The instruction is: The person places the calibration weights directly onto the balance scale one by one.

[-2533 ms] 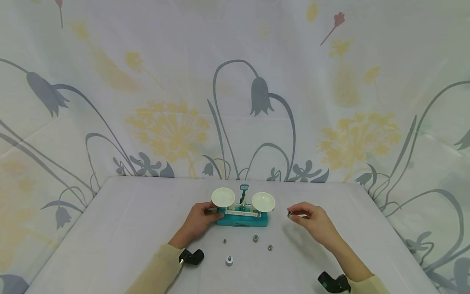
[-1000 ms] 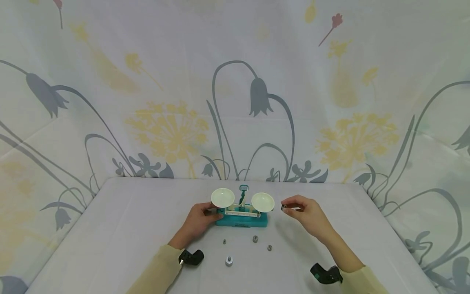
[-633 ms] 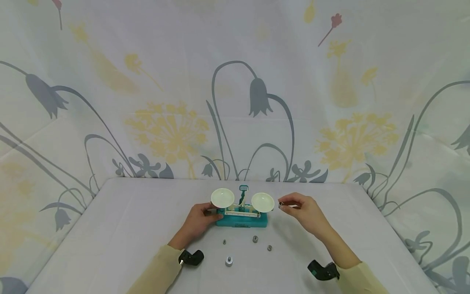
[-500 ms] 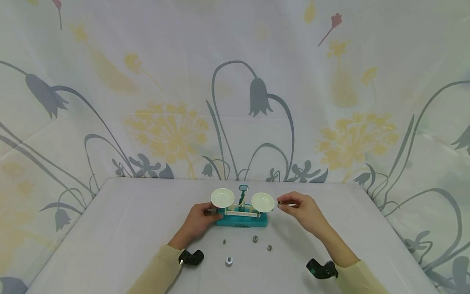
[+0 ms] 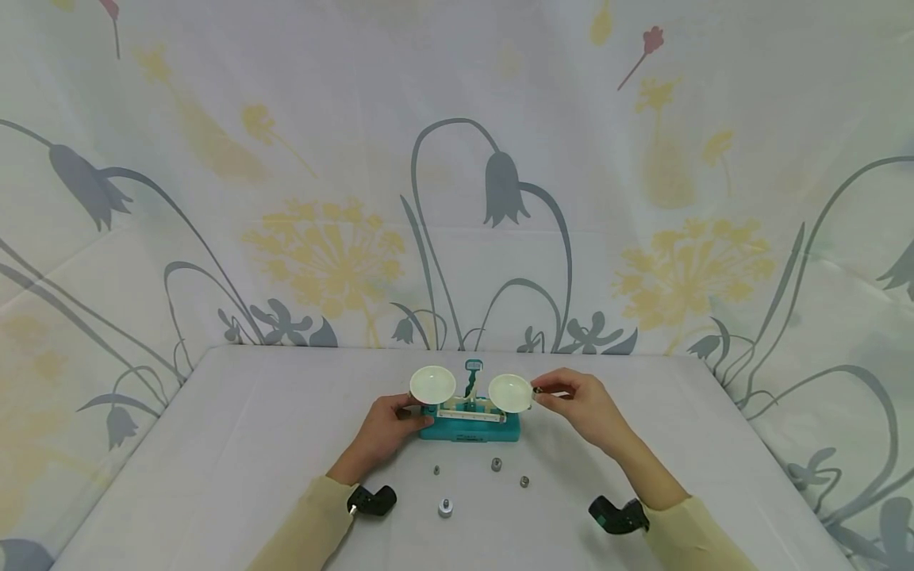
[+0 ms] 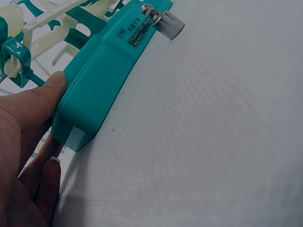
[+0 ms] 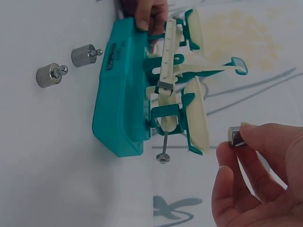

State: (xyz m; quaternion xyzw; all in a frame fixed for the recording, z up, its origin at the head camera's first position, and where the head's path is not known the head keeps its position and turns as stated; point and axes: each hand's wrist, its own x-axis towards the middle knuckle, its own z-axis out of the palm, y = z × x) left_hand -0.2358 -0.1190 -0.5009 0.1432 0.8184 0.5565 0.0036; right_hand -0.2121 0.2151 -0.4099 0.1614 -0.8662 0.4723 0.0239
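A teal balance scale [image 5: 470,431] with two cream pans stands on the table. My left hand [image 5: 383,428] grips the left end of its base, the thumb [image 6: 56,81] lying on the front edge. Between thumb and fingertips, my right hand [image 5: 585,403] pinches a small metal weight [image 7: 233,136]. That weight is held just off the outer rim of the right pan [image 5: 510,393], with a small gap in the right wrist view. The left pan [image 5: 432,385] bears nothing, and neither does the right. Part of the held weight is hidden by my fingers.
Several loose metal weights stand in front of the scale: one near the middle [image 5: 496,465], one to its right [image 5: 524,481], a tiny one at left [image 5: 437,470] and a larger one [image 5: 446,507] nearest me. Behind the white table [image 5: 271,444] hangs a flower-patterned cloth [image 5: 457,262].
My right hand has moved left and away from me with the weight, from beside the scale to the right pan's rim. My left hand and the scale have stayed put.
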